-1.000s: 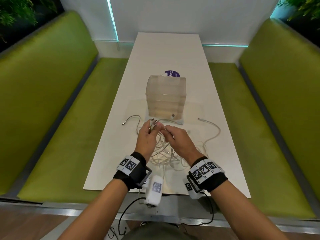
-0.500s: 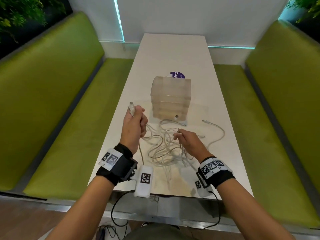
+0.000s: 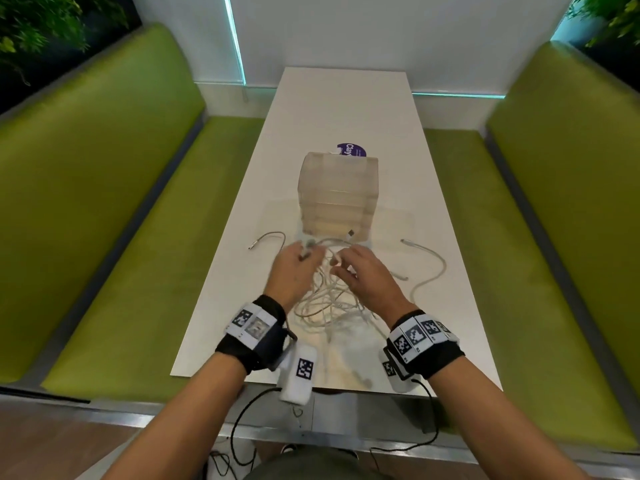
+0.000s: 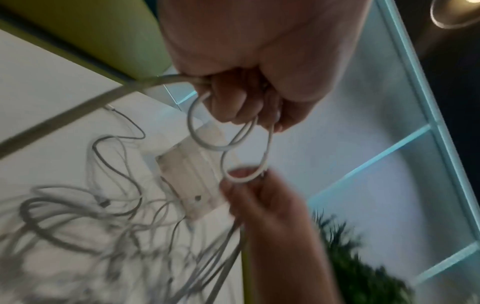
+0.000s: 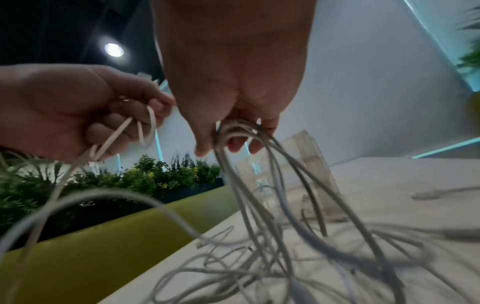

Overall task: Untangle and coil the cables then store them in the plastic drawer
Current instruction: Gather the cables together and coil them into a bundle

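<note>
A tangle of white cables (image 3: 329,303) lies on the white table (image 3: 346,109), in front of a translucent plastic drawer unit (image 3: 337,195). My left hand (image 3: 306,252) hovers over the tangle's far side, its fingers curled round loops of one white cable (image 4: 221,142). Close to its right, my right hand (image 3: 337,265) pinches a bunch of cable strands (image 5: 241,131) that hang down to the pile. The wrist views show both hands lifted off the table with strands trailing below. The drawers look closed.
Green benches (image 3: 104,202) run along both long sides of the table. One loose cable end (image 3: 266,239) lies left of the drawer unit and another (image 3: 429,265) curves on the right. A purple sticker (image 3: 351,150) lies behind the unit. A wall closes the far end.
Half a second ago my left hand was out to the left with its cable pulled away. It has swung back beside my right hand, which moved slightly forward over the tangle.
</note>
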Action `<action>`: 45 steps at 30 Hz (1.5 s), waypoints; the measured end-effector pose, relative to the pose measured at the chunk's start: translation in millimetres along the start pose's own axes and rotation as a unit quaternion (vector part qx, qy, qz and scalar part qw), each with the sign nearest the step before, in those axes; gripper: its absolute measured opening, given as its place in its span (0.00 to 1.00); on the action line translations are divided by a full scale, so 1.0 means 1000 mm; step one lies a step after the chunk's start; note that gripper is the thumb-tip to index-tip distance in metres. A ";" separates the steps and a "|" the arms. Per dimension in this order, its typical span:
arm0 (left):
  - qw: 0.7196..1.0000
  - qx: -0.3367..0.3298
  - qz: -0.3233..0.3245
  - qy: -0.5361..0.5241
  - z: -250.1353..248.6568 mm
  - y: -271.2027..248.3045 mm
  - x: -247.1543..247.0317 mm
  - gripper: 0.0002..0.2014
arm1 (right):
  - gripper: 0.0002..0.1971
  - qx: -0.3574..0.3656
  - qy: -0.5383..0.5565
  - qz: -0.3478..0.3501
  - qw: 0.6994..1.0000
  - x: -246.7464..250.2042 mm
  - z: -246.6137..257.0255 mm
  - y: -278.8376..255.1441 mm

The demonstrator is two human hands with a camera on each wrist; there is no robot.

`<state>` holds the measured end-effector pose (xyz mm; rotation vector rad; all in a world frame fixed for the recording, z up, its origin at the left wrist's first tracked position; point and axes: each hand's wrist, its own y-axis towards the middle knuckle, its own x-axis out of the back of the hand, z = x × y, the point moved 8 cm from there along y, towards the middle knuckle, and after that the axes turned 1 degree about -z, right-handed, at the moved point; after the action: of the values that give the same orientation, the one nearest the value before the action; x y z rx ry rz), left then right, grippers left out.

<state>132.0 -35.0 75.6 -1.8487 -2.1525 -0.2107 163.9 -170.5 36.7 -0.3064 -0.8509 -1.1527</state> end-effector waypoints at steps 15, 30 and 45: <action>0.987 0.015 0.159 0.012 -0.004 -0.016 0.016 0.15 | 0.14 -0.041 0.244 -0.013 0.969 0.017 0.038 -0.014; 0.972 0.046 0.169 -0.157 0.017 -0.036 0.006 0.25 | 0.04 -0.057 0.366 -0.031 0.928 0.015 0.049 -0.037; 0.960 0.059 0.143 -0.233 0.026 -0.039 0.020 0.13 | 0.05 -0.097 0.140 0.354 0.920 -0.090 0.032 -0.115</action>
<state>88.2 -15.0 60.3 -2.2787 -2.0685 0.4493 34.7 -137.0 -29.9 -0.5447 -0.3139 -0.5738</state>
